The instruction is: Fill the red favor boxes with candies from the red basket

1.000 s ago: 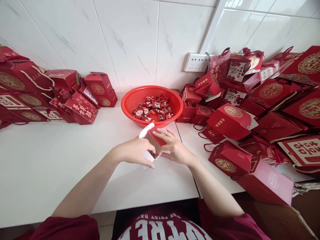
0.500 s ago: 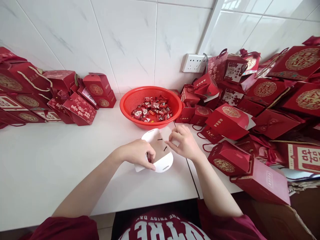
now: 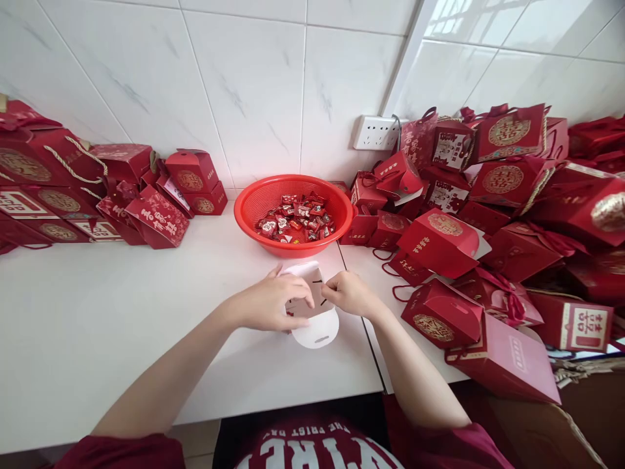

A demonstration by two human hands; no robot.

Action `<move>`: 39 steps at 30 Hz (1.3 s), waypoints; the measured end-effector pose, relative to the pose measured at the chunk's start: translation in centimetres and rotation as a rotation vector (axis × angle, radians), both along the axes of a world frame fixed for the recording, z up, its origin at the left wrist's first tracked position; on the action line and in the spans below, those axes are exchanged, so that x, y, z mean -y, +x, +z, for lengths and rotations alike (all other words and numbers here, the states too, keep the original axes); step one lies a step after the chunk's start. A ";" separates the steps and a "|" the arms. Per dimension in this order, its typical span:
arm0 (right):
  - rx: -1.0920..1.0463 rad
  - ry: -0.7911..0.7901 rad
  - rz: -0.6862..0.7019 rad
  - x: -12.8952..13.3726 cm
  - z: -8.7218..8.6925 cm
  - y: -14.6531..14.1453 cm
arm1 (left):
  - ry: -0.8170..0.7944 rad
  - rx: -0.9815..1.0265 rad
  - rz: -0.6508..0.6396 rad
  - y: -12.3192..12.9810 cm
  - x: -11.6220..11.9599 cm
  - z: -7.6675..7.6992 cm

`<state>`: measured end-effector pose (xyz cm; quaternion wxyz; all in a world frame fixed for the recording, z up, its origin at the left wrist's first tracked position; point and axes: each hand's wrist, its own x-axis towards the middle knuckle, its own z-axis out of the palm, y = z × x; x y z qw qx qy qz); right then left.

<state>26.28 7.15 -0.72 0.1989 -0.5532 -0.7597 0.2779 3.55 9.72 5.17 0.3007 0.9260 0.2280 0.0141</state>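
An open paper gift box [image 3: 319,332], white inside with rounded slotted flaps, sits on the table in front of the basket. My left hand [image 3: 266,303] is curled over its left side, thumb by the near flap and a fingertip over the opening. My right hand [image 3: 350,293] is closed at the right wall, its fingertips pinching at a dark cord [image 3: 318,281] whose short ends show inside the box. How firmly the cord is gripped is hidden. Some red shows inside the box beneath my left fingers. Beyond it stands a red plastic basket [image 3: 249,225] of red-wrapped candies [image 3: 297,215].
Red gift boxes [image 3: 437,241] are piled along the right, some with cord handles. More red boxes [image 3: 156,215] stand at the left by the tiled wall. A power strip [image 3: 375,133] is on the wall. A seam runs across the white table [image 3: 122,312] right of the box.
The box has turned slightly and its near flap is lower. My left hand has opened from a pinch at the edge to a wider hold; my right hand has moved down and closed tighter.
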 end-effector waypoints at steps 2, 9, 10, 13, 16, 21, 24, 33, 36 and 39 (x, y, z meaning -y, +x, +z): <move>0.009 0.002 -0.013 0.1 0.1 0.0 | 0.194 0.043 0.125 0.3 1.2 0.3; 0.012 0.018 0.050 0.1 0.1 0.4 | 0.692 0.017 0.448 1.9 2.2 -1.5; 0.012 0.024 0.071 0.1 0.1 0.6 | 0.695 0.007 0.460 2.0 2.1 -1.8; -0.007 0.029 0.151 0.0 0.0 0.9 | 0.668 -0.011 0.483 1.9 2.0 -2.3; -0.037 0.030 0.224 -0.1 0.0 0.9 | 0.580 -0.044 0.517 1.3 2.0 -2.2; -0.049 0.039 0.213 -0.5 -0.4 0.4 | 0.404 -0.119 0.540 0.7 0.9 -2.5; -0.061 0.134 0.125 -0.9 -0.6 0.3 | 0.404 -0.124 0.627 0.8 0.3 -2.7; -0.434 0.700 -0.213 -0.1 1.3 1.6 | 0.531 -0.150 0.964 -1.0 2.5 1.0; -0.395 0.712 -0.150 0.5 1.3 1.1 | 0.637 0.147 0.769 -1.5 2.5 1.0; -0.290 0.557 0.000 0.7 1.1 0.4 | 0.544 0.280 0.482 -1.4 1.7 -1.0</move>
